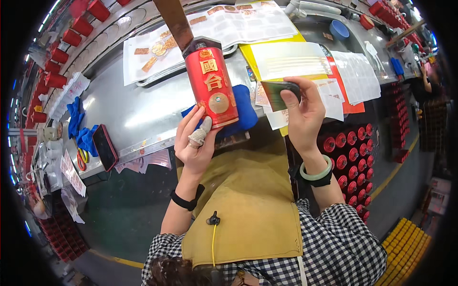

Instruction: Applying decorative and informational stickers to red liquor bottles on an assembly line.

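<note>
My left hand [194,150] grips the lower end of a red bottle [208,78] with gold lettering and a round gold emblem. A pale cloth cover [199,133] wraps one of that hand's fingers. The bottle's far end meets a dark angular piece at the foot of a brown bar [174,21]; whether they touch I cannot tell. My right hand [307,109] pinches a dark, flat scraper-like piece [276,94], held right of the bottle and above the papers. Under the bottle lies a blue cloth [245,107] at the near edge of the metal table [119,105].
A tray with white sheets [214,31] and gold-brown labels lies behind the bottle. Label sheets [291,59] rest on a yellow folder to the right. A phone [105,148] and scissors [82,159] lie left. Red bottles [353,152] stand in rows at right, below the table.
</note>
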`<state>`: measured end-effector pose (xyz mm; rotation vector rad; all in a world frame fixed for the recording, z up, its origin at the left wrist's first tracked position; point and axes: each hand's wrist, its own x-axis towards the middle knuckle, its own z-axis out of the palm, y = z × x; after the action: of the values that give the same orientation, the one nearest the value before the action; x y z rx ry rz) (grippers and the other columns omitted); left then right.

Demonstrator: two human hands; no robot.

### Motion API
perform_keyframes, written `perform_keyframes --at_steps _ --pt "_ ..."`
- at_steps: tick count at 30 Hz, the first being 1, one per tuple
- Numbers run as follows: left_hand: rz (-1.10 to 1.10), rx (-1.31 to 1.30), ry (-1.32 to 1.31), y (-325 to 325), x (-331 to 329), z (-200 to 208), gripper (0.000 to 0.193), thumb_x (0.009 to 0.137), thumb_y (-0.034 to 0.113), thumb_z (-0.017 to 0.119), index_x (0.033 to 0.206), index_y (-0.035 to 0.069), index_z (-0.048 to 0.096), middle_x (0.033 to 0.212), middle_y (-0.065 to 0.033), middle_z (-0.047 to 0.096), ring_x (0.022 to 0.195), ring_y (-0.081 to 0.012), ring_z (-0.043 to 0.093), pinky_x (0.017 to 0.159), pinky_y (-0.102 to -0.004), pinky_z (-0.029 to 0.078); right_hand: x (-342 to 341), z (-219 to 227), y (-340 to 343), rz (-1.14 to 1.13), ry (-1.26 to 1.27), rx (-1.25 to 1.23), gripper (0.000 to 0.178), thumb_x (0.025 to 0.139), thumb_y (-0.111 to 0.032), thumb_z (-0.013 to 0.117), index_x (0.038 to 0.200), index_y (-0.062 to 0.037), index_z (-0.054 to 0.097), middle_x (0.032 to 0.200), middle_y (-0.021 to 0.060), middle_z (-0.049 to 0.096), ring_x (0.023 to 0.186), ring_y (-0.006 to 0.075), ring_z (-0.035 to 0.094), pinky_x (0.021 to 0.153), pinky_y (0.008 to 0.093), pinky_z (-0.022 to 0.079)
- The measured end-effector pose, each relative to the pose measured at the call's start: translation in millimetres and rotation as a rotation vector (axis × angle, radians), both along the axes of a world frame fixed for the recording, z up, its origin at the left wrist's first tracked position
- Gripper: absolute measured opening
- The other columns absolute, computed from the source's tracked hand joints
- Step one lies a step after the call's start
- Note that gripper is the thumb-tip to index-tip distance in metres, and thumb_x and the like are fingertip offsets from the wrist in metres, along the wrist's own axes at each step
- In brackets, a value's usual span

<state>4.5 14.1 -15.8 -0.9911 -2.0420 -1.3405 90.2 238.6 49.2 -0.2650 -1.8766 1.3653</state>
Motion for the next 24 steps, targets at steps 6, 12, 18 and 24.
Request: perform_keyframes --at_steps 6,12,18,24 --pt "0.11 -0.428 0.211 -8 2 4 0.044 0.082 0.002 0.079 0.12 0.023 0.079 0.152 -0.0139 0.054 0.139 -0.0376 0.047 0.118 -0.0489 0.041 6 -8 -8 0.008 -0.016 -0.229 0.025 0.101 -0.012 0.071 0.123 -0.0004 0.066 0.102 0.0019 0.069 0.092 0.0085 0.06 0.085 0.0262 0.049" --pt "-0.04 -0.629 0.269 3 -16 41 0.049 0.083 0.005 0.074 0.122 0.034 0.078 0.165 -0.0126 0.036 0.15 -0.0387 0.029 0.123 -0.0592 0.031 -2 -15 -13 0.014 -0.09 -0.039 0.026 0.103 -0.005 0.065 0.128 0.0009 0.062 0.104 0.0077 0.068 0.096 0.0133 0.064 0.088 0.0273 0.051" --pt "-0.07 -0.485 0.217 -2 -17 31 0.053 0.08 0.009 0.083 0.129 0.027 0.075 0.162 -0.0134 0.042 0.144 -0.0385 0.041 0.121 -0.0548 0.034 -5 0 -20 0.067 -0.12 -0.029 0.026 0.097 0.006 0.065 0.122 -0.0002 0.067 0.104 0.0125 0.07 0.096 0.0224 0.068 0.089 0.0323 0.054" --pt "0.087 -0.179 -0.063 -6 3 10 0.088 0.07 0.014 0.096 0.146 0.002 0.055 0.159 -0.0195 0.045 0.14 -0.0384 0.047 0.116 -0.0469 0.04 -11 2 -24 0.258 -0.01 0.61 0.023 0.079 0.001 0.07 0.098 -0.0092 0.076 0.098 0.0022 0.075 0.097 0.0241 0.067 0.089 0.038 0.051"
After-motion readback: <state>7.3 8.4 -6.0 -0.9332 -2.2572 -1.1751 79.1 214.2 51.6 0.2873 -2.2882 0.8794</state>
